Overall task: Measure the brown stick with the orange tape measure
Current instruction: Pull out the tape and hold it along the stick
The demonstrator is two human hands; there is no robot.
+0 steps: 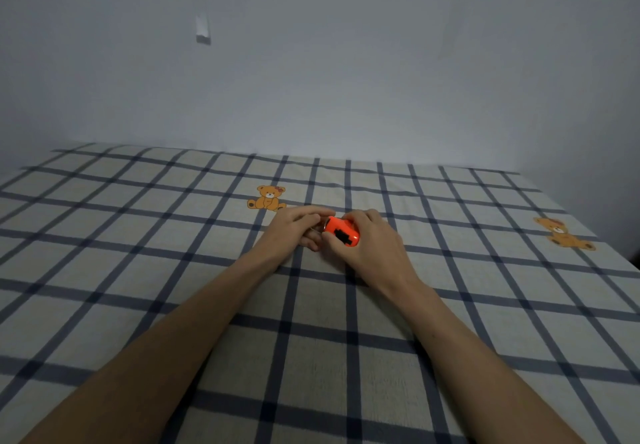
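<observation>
The orange tape measure, with a black button on its top, is held over the checked bedsheet near the middle of the view. My right hand wraps around its case. My left hand is right beside it on the left, its fingertips pinched at the metal tip at the case's left end. No length of tape shows between the hands. The brown stick is not in view; I cannot tell whether it lies hidden under my hands.
The checked sheet with printed teddy bears covers a bed that meets a plain wall at the back. A white fixture hangs on that wall. The bed's right edge drops off at the far right.
</observation>
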